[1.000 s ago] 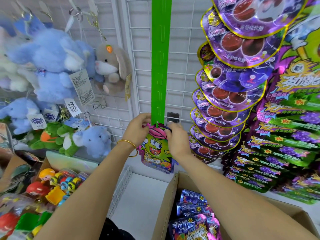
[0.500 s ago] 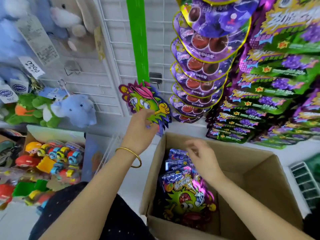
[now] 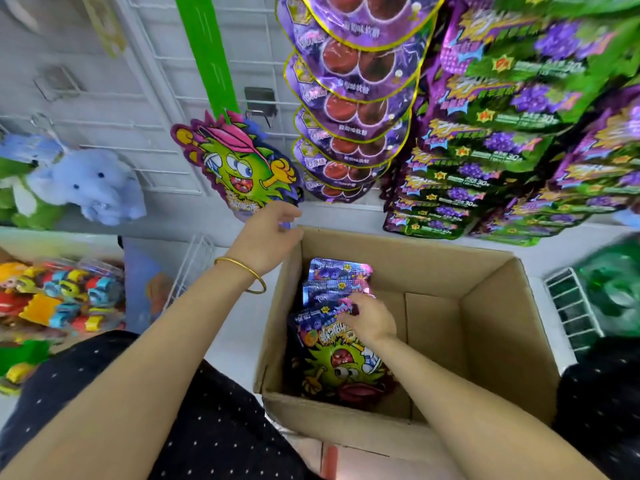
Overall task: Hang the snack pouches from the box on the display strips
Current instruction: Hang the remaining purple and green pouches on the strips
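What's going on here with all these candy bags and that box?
A person is stocking a shop display. One monster-face snack pouch already hangs at the bottom of the green plastic display strip. The left hand is open just under it. The right hand is down in the brown cardboard box, fingers curled on the top edge of the next pouch in the stack.

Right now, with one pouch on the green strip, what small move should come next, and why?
Probably lift the right hand with the box pouch its fingers curl on. The hung pouch already dangles from the green strip, and the left hand is open below it.
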